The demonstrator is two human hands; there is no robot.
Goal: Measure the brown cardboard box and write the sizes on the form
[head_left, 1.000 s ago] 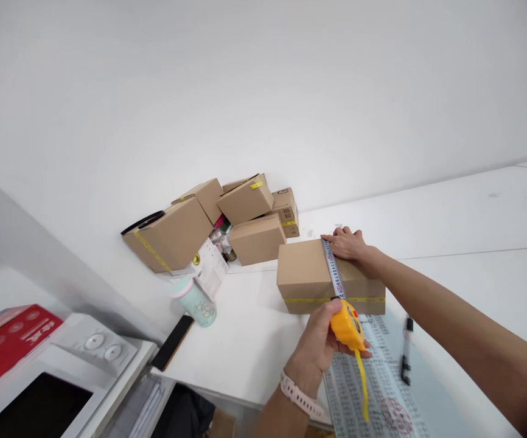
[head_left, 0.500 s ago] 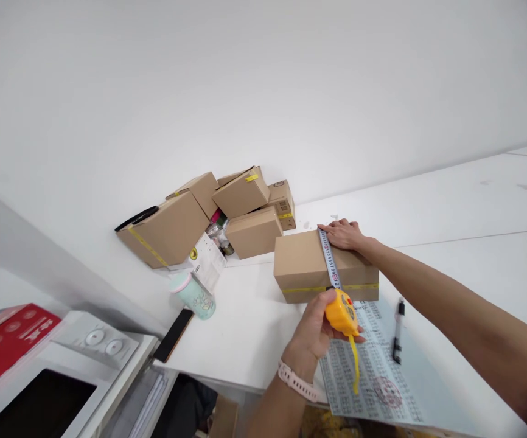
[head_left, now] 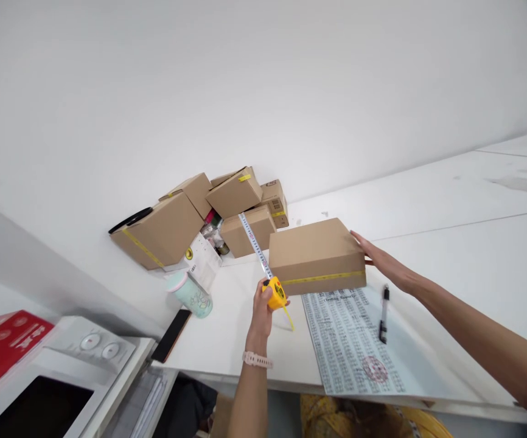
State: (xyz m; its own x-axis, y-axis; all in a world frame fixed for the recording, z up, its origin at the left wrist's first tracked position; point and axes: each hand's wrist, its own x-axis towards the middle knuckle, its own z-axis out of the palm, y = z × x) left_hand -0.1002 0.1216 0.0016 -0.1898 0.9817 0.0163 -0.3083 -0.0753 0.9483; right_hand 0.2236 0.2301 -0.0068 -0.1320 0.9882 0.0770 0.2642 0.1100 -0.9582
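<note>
My left hand (head_left: 263, 307) is closed around a yellow tape measure (head_left: 275, 293), and a yellow strap dangles from the case. The metal blade (head_left: 255, 244) sticks out away from me, passing left of a brown cardboard box (head_left: 316, 246). In the view its tip overlaps a box farther back; contact there cannot be made out. My right hand (head_left: 384, 263) lies with fingers stretched against the right end of the near box, which has yellow tape along its front side. Part of that hand is hidden behind the box corner.
A printed sheet (head_left: 350, 347) with a red stamp lies in front of the box, with a black-and-clear pen (head_left: 384, 313) at its right. Several cardboard boxes (head_left: 160, 228) stand by the wall. Left are a mint tumbler (head_left: 193, 295), a dark phone-like slab (head_left: 172, 336) and a white microwave (head_left: 48, 377).
The blade has come off the box top, and my left hand has carried the tape measure leftward. My right hand has moved from the box's far top edge to its right end.
</note>
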